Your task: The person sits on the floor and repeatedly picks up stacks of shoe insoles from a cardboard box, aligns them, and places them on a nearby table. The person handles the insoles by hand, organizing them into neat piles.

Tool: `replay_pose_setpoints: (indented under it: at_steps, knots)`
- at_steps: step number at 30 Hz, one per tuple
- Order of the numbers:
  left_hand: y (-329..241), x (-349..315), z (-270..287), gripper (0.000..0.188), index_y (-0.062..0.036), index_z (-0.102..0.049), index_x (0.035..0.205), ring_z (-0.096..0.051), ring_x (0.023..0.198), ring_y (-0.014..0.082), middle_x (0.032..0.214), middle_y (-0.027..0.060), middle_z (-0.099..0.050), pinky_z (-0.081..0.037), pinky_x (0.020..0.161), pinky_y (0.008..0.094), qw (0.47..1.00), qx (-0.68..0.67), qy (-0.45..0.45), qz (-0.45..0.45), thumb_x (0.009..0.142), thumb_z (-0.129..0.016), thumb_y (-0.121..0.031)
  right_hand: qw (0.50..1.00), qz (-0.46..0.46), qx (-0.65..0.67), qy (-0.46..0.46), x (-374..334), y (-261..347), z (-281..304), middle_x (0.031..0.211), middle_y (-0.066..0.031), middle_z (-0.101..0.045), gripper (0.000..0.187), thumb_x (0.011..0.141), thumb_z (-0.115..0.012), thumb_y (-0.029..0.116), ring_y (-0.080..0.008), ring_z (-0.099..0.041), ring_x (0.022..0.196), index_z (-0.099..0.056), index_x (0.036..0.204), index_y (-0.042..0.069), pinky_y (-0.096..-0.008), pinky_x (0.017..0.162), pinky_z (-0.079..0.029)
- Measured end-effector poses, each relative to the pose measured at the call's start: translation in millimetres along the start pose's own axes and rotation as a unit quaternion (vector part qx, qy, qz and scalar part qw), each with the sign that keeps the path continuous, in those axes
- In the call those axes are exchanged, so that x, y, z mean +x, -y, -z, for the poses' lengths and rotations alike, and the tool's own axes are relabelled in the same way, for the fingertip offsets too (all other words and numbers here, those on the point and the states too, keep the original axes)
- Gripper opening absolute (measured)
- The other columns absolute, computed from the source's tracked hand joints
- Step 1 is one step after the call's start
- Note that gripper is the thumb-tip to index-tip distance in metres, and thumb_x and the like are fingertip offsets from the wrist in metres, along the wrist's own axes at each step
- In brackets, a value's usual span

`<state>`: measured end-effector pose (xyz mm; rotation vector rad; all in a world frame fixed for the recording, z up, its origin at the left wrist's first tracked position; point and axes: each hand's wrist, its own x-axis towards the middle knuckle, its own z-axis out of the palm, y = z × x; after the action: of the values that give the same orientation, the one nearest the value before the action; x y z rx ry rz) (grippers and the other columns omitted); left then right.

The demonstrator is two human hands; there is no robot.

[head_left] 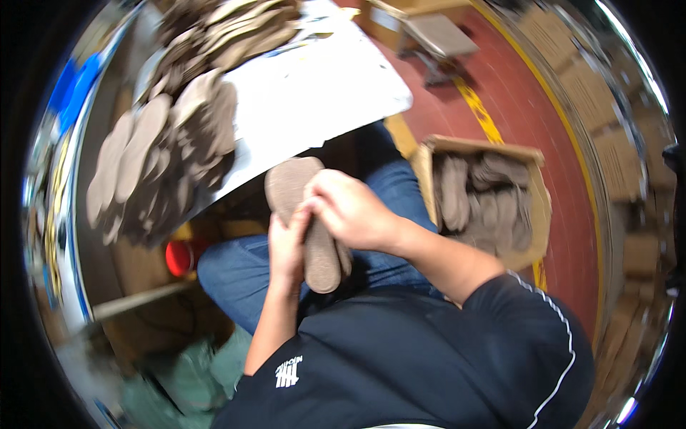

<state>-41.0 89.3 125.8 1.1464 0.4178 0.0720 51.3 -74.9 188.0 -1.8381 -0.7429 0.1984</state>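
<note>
Head view: brown sole piece [323,264] sits between the hands, above the lap [404,196], just off the near edge of the white table [321,86]. Long axis runs mostly fore-aft — far end toward the table and slightly left, near end toward the torso [400,350]. A second piece [346,261] shows past its lower right edge; probably stacked underneath, mostly hidden.

Left hand [285,250] is closed round the left side at about mid-length. Right hand [351,213] crosses in from the right, fingers pinched at the right edge a bit further up. So hands are together on the piece, thumbs close; can't tell if they touch each other. Neither hand is nearer — both are on it.

Cardboard box [540,222] of similar pieces is off to the right, right forearm [450,261] nearer. Stacks [143,146] of the same shape are ahead-left on the table, left hand nearer. Can't tell toe from heel.
</note>
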Motion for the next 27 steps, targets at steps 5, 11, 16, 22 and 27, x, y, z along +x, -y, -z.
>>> replay_pose_setpoints:
  at_steps: [5, 11, 16, 22, 27]
  knots:
    - [-4, 11, 8, 0.057, 0.0036, -0.061, 0.143, -0.073, 0.117, 0.02, 0.132, 0.0156, -0.075, -0.058, 0.105, 0.0382, 0.986, 0.156, -0.053, -0.013, 0.108, -0.084, -0.033, 0.965, 0.255, -0.04, 0.055, -48, 54, -2, 0.104, -0.042, -0.074, 0.034, 0.102, -0.061, 0.019, -0.0573, -0.071, 0.111, -0.073, 0.098, -0.013, -0.0632, 0.089, -0.063]
    - [-20, 18, 0, 0.064, -0.0004, -0.06, 0.148, -0.07, 0.117, 0.0298, 0.129, 0.0151, -0.074, -0.056, 0.104, 0.044, 0.849, 0.472, 0.042, -0.233, 0.1, -0.09, -0.03, 0.975, 0.209, 0.033, 0.065, -48, 74, 10, 0.087, -0.0274, -0.078, 0.026, 0.097, -0.073, 0.024, -0.0481, -0.079, 0.091, -0.076, 0.098, -0.002, -0.0572, 0.09, -0.062]
    - [-49, 1, -4, 0.062, -0.0019, -0.062, 0.135, -0.066, 0.103, 0.0453, 0.115, 0.0202, -0.07, -0.052, 0.095, 0.0516, 0.675, 0.608, 0.192, -0.371, 0.089, -0.093, -0.028, 0.963, -0.085, 0.213, -0.138, 1, -33, 63, 0.084, -0.0134, -0.081, 0.014, 0.101, -0.082, 0.013, -0.0121, -0.074, 0.076, -0.083, 0.102, -0.001, -0.0331, 0.071, -0.058]
    - [-58, 3, -23, 0.057, 0.0004, -0.066, 0.128, -0.069, 0.105, 0.0422, 0.117, 0.0188, -0.073, -0.052, 0.094, 0.0511, 0.62, 0.596, 0.285, -0.423, 0.079, -0.087, -0.019, 0.85, -0.307, 0.416, -0.105, -46, -98, 46, 0.082, -0.0007, -0.074, 0.02, 0.108, -0.084, 0.023, -0.0055, -0.057, 0.061, -0.082, 0.104, 0.004, -0.0256, 0.051, -0.043]
    - [-38, 0, -10, 0.068, 0.0027, -0.057, 0.143, -0.069, 0.118, 0.0343, 0.134, 0.019, -0.069, -0.053, 0.109, 0.0471, 0.806, 0.462, 0.195, -0.315, 0.092, -0.094, -0.023, 0.731, -0.376, 0.569, 0.014, -79, -116, 5, 0.079, 0.0017, -0.068, 0.015, 0.111, -0.079, 0.024, -0.0066, -0.061, 0.064, -0.076, 0.106, 0.01, -0.0257, 0.055, -0.051]
